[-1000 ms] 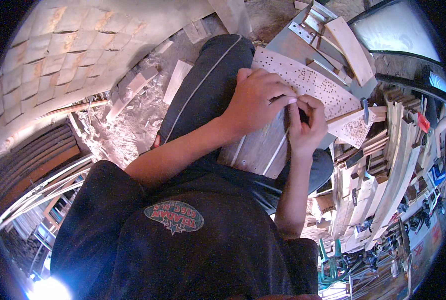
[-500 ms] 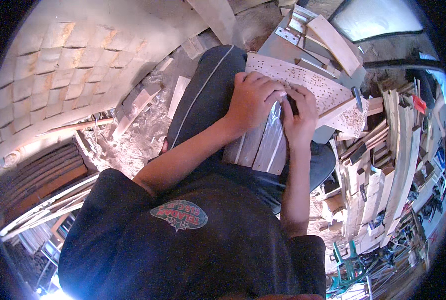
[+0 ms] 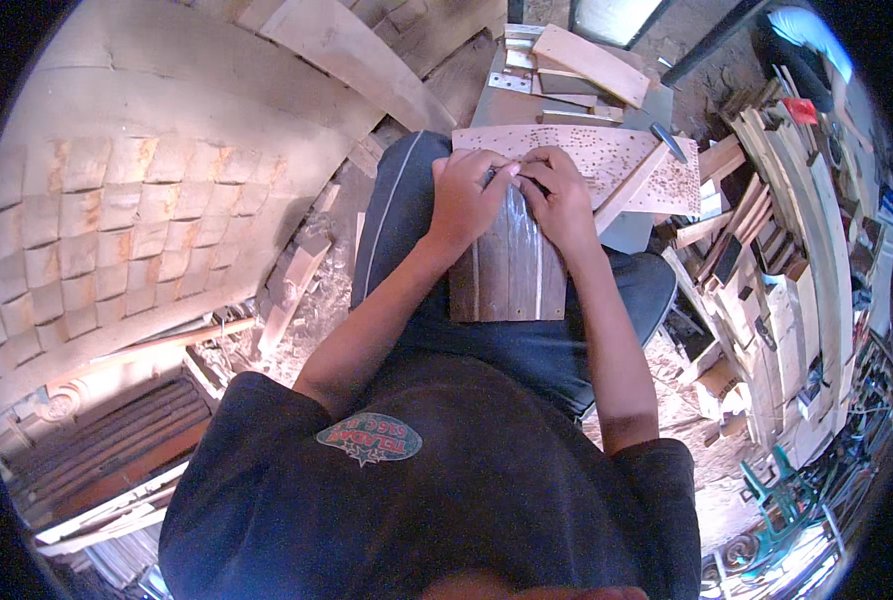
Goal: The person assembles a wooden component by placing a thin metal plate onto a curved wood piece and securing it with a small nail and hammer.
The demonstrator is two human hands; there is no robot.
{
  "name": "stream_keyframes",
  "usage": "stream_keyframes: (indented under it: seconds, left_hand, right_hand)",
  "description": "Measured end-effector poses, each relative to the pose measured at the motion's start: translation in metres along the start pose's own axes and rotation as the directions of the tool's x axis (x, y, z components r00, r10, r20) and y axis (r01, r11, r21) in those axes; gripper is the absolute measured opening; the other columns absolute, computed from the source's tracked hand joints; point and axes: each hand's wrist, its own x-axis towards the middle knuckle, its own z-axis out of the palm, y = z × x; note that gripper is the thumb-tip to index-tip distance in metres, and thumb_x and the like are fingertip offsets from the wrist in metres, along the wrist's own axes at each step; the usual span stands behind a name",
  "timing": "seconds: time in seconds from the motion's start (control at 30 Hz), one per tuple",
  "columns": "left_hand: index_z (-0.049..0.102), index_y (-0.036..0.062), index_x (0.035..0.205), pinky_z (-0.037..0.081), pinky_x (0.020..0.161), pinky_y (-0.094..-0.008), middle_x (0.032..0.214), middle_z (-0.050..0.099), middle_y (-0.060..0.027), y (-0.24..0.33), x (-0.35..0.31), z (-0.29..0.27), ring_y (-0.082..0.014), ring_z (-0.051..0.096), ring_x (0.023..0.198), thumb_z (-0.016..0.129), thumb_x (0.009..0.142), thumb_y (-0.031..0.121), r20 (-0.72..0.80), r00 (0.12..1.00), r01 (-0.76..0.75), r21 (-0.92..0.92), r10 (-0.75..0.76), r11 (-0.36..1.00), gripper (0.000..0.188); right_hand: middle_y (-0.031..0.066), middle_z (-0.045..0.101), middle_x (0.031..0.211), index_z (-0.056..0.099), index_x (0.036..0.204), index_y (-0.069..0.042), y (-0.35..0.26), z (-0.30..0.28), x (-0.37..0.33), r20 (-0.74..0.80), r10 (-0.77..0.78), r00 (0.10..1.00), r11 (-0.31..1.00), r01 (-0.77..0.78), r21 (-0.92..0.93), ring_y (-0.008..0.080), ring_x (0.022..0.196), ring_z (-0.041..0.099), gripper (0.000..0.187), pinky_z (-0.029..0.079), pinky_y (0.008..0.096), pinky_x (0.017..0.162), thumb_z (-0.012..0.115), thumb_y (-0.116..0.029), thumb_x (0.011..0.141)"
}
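A dark brown wooden board (image 3: 507, 275) with pale lengthwise stripes lies on my lap, a shiny glare across its far part. My left hand (image 3: 470, 190) is at the board's far end, its fingers bent and closed. Beside it, my right hand (image 3: 559, 200) is closed too, thumb and fingers pinched together. The fingertips of both hands almost meet above the board's end. Whatever small thing they pinch, if anything, is too small and covered to make out.
Beyond my hands lies a pale sheet (image 3: 657, 190) dotted with small brown bits. A hammer (image 3: 669, 143) rests on it. Behind are wood offcuts (image 3: 592, 65). Stacked planks (image 3: 797, 200) stand right, a woven panel (image 3: 117, 230) left. Another person (image 3: 812, 45) is at the far right.
The whole view has turned and shifted, so the board now looks straighter. My hands stay together at its far end, with the fingers slightly rearranged.
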Motion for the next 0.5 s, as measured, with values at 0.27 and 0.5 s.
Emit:
stream_keyframes:
  seconds: [0.27, 0.5]
  left_hand:
    - [0.074, 0.0063, 0.086, 0.044, 0.081, -0.0376, 0.086, 0.074, -0.0084, -0.005, 0.007, -0.004, -0.0253, 0.069, 0.087, 0.074, 0.086, 0.024, 0.094, 0.988, 0.142, -0.212, -0.124, 0.967, 0.017]
    - [0.075, 0.0038, 0.089, 0.047, 0.079, -0.037, 0.089, 0.075, -0.0105, -0.006, 0.005, -0.008, -0.026, 0.071, 0.086, 0.075, 0.084, 0.024, 0.123, 0.992, 0.077, -0.312, -0.04, 0.947, 0.021]
  right_hand:
    - [0.0164, 0.064, 0.097, 0.069, 0.087, 0.003, 0.006, 0.007, -0.001, -0.046, -0.014, 0.999, 1.0, 0.013, -0.021, 0.036, 0.094, 0.063, 0.012, 0.052, 0.0425, 0.084, 0.072, 0.0, 0.076]
    - [0.0161, 0.064, 0.097, 0.069, 0.086, 0.002, 0.006, 0.005, -0.005, -0.062, -0.04, 0.997, 0.998, 0.036, -0.058, 0.035, 0.094, 0.064, 0.01, 0.053, 0.0419, 0.084, 0.072, -0.001, 0.077]
